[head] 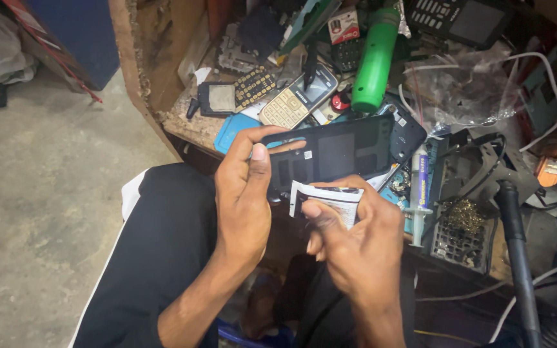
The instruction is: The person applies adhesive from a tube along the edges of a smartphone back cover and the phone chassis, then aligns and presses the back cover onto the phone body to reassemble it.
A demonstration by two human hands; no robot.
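Since the black phone back cover (336, 151) is only pinched at its left end, with the rest sticking out in the air just in front of the bench (191, 125), I'd say the big risk is it twisting or slipping. The left hand (243, 193) has its fingers (259, 138) clamped round that left edge, thumb on the inside face, so all the leverage sits on one corner. Thin plastic like that could flex or crack if it gets pushed hard.

Just below the cover's middle, the right hand (356, 238) has its fingers closed on a small white-and-black packet or sticker sheet (330, 196), touching the cover's lower edge. If it's adhesive, it could go on crooked, can't tell what it is exactly.

Behind the cover, the bench is packed: a gold keypad phone (296, 98), a green cylinder (374, 61), then to the right of the cover a syringe-style tube (421, 193) and a soldering stand with brass wool (462, 222). A bump with the elbow could knock any of that off, and a dropped cover would land between the knees on the floor.
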